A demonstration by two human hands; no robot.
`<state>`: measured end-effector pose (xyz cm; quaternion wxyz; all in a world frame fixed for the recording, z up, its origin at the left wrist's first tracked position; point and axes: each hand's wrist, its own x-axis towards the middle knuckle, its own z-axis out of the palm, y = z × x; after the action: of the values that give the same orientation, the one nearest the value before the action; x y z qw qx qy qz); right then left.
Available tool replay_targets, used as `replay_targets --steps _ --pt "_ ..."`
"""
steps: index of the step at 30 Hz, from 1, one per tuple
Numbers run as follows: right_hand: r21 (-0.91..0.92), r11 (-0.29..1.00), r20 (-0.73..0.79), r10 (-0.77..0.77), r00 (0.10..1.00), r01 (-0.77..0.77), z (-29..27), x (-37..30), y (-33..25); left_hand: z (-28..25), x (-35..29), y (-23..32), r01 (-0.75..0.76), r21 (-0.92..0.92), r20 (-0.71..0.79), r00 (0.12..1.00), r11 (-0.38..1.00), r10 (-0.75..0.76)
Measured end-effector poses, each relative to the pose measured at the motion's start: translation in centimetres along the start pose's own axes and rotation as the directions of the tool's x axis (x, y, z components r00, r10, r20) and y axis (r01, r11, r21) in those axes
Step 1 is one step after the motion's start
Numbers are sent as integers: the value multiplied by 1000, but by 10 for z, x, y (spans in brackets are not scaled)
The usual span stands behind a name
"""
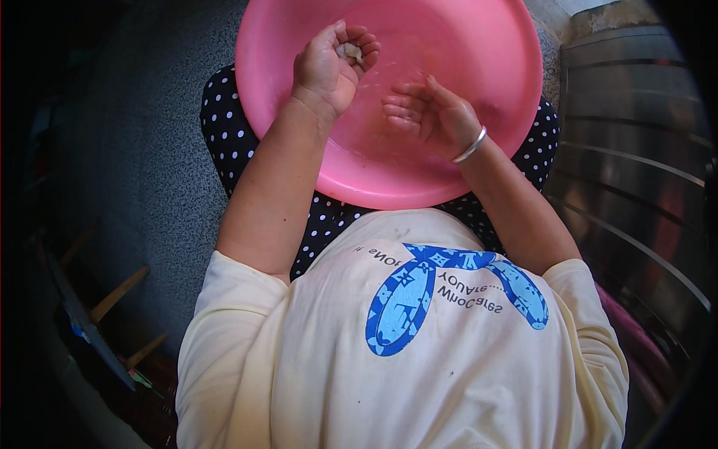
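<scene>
A large pink plastic basin (258,67) rests between my knees. Over its left part my left hand (329,71) is turned palm up, its fingers curled round a small clump of pale, whitish, wet-looking pieces (349,52); their exact kind does not show. Lower and to the right, my right hand (434,112) is over the basin too, palm up with fingers loosely bent and apart, and nothing shows in it. Both hands look wet. A silver bangle (471,146) circles my right wrist.
Speckled grey floor (164,165) spreads out on the left. Metal panels with slats (636,135) stand close on the right. A wooden-legged stool or small table (97,307) is at the lower left. My polka-dot trousers (224,120) flank the basin.
</scene>
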<state>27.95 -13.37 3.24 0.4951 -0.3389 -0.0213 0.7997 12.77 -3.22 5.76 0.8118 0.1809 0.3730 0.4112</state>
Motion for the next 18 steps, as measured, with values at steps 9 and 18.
replay_targets --steps 9,18 --pt "-61 993 155 -87 984 97 1 -2 1 0 1 0 3 -12 12 1000 1000 -2" --pt "-86 990 64 -110 992 116 -1 0 2 1 0 0 3 -5 2 1000 1000 -3"
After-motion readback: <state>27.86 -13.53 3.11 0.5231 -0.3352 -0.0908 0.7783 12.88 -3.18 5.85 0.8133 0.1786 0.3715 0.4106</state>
